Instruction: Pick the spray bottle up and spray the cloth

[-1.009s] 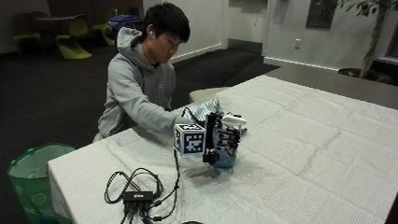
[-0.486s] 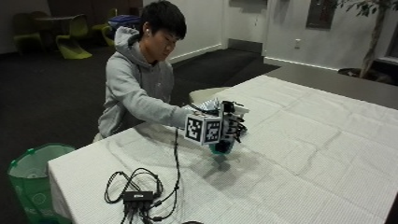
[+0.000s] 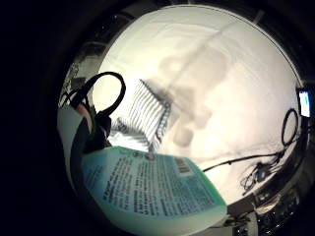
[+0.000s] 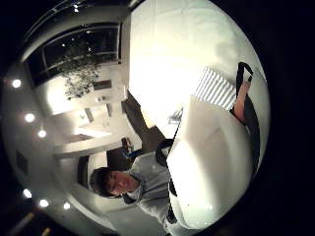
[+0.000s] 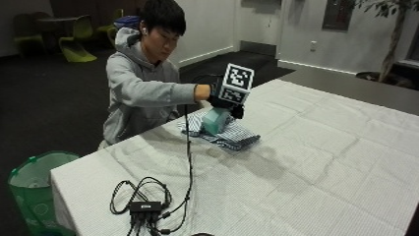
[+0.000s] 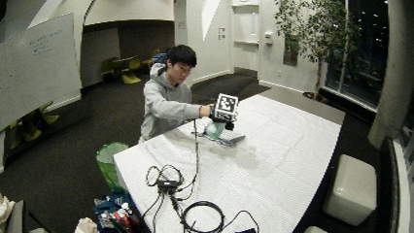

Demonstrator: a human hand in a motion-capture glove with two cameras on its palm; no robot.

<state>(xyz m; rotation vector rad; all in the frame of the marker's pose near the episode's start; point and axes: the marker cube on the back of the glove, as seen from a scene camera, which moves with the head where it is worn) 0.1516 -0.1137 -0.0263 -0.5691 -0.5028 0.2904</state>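
My gloved right hand [image 5: 223, 102] grips the neck of a pale teal spray bottle [image 5: 215, 121] and holds it in the air, just above a striped cloth [image 5: 230, 138] that lies crumpled on the white table [image 5: 314, 162] near the person's edge. In the wide outside view the hand [image 6: 220, 115] and bottle [image 6: 215, 130] hang over the cloth [image 6: 225, 139]. The bottle's printed label [image 3: 152, 191] fills much of the little finger side palm view, with the cloth [image 3: 142, 118] below it. The thumb side palm view shows the bottle's white body [image 4: 211, 167] close by and the cloth [image 4: 214, 88] beyond.
A black box with looped cables [image 5: 144, 205] lies near the table's front corner, and one cable runs up to my hand. A green bin [image 5: 31, 184] stands on the floor beside the table. A cable coil [image 6: 202, 218] sits at the near edge.
My hand has lifted the spray bottle up off the table, and it now hangs over the cloth.
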